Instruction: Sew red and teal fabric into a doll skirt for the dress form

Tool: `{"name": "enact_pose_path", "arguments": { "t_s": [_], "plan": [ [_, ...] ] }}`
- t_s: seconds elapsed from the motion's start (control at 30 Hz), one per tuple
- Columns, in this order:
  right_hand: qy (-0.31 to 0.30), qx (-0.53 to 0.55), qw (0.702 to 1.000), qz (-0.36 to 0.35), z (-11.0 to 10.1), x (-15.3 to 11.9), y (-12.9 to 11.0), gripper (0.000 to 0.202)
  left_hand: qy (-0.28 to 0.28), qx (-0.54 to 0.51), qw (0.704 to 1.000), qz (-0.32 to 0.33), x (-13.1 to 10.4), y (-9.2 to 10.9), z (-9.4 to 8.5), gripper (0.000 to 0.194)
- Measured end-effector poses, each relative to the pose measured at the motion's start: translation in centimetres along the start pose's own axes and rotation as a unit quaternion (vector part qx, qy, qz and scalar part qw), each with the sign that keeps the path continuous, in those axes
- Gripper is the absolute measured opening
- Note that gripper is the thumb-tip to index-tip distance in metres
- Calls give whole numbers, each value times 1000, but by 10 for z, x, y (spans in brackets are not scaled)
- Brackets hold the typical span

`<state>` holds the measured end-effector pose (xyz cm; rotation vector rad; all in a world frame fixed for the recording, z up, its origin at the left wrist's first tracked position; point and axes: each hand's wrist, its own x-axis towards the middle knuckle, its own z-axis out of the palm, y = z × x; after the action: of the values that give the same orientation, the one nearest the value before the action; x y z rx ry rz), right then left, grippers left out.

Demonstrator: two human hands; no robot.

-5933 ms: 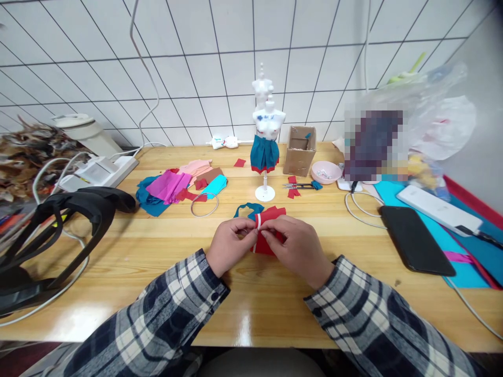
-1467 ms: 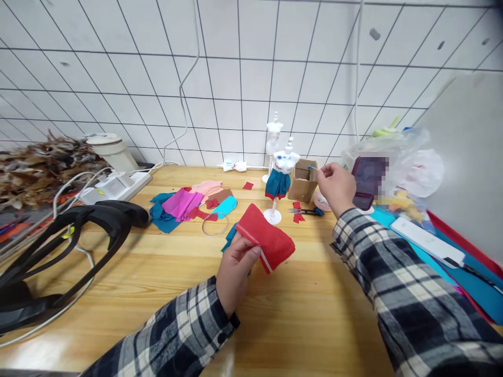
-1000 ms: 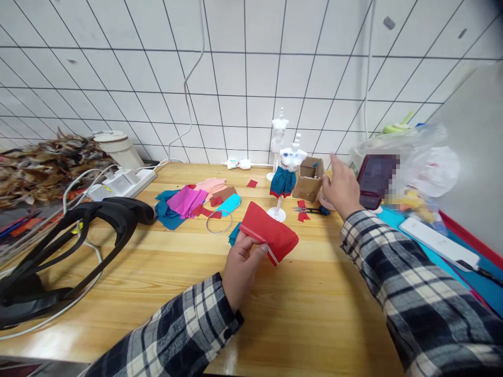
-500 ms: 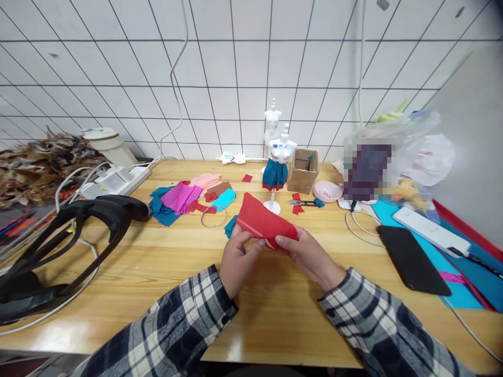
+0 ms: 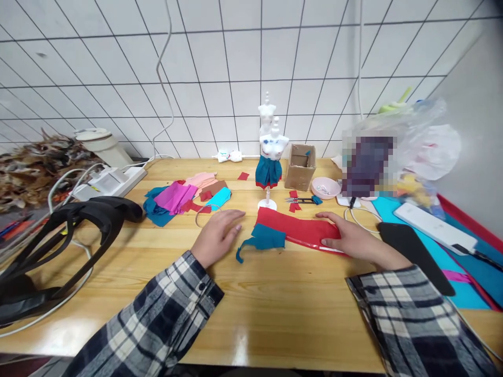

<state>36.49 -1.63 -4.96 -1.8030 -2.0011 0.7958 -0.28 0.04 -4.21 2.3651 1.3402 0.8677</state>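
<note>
A long red cloth strip lies flat on the wooden table, with a pale line along its near edge. My right hand rests at its right end, thumb and fingers spread apart over the cloth. Over the strip's left part lies a teal cloth scrap with a thin curled tail. My left hand is to the left of both cloths, fingers apart, holding nothing. Behind the strip stands a small white mannequin wearing a teal skirt with a red hem.
Coloured cloth pieces and a hoop lie left. Small scissors, a cardboard box and a pink bowl are behind. A black phone lies right; a black headset frame lies left.
The red cloth has gone from between both hands to lying spread on the table. My hands have moved apart, the left one letting go. More of the teal scrap now shows.
</note>
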Motion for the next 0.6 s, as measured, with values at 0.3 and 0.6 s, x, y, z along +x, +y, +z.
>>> {"name": "enact_pose_path", "arguments": {
  "t_s": [0.3, 0.6],
  "plan": [
    [259, -193, 941, -105, 24, -6, -58, 45, -199, -14, 980, -10, -7, 27, 24, 50],
    [-17, -151, 894, -422, 113, -38, -124, 48, -154, 51, 987, -16, -7, 15, -2, 32]
  ]
}}
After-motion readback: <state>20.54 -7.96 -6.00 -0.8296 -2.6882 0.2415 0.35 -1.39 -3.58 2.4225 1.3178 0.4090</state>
